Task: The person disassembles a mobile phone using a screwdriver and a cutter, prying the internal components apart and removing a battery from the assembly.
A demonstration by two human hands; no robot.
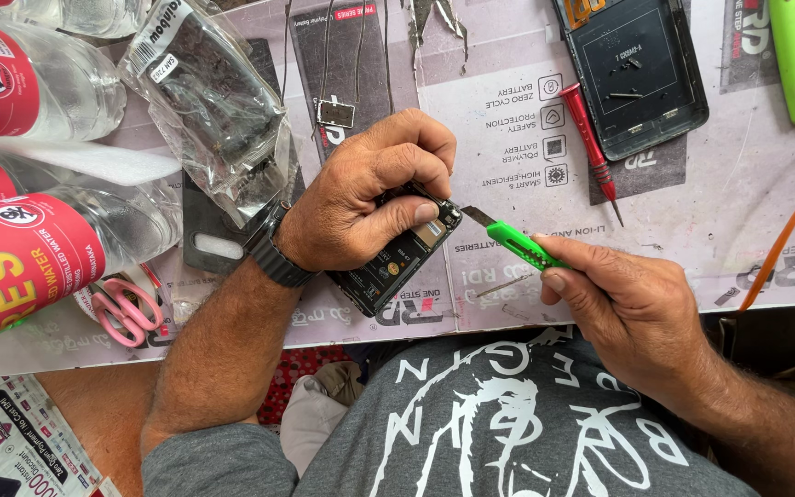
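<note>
Half the phone (396,262) under left hand (361,198)

A left hand (361,198) clamps an opened phone (397,258) while the right hand (627,313) grips a green utility knife (517,241) (blade tip just beside the phone's edge); a red screwdriver (591,147) lies beyond the knife.

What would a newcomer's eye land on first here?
At centre, the left hand pins an opened black phone to the bench, while the right hand aims a green utility knife at its edge. Red-labelled water bottles crowd the left side, and a red screwdriver lies beside a phone back cover top right.
</note>
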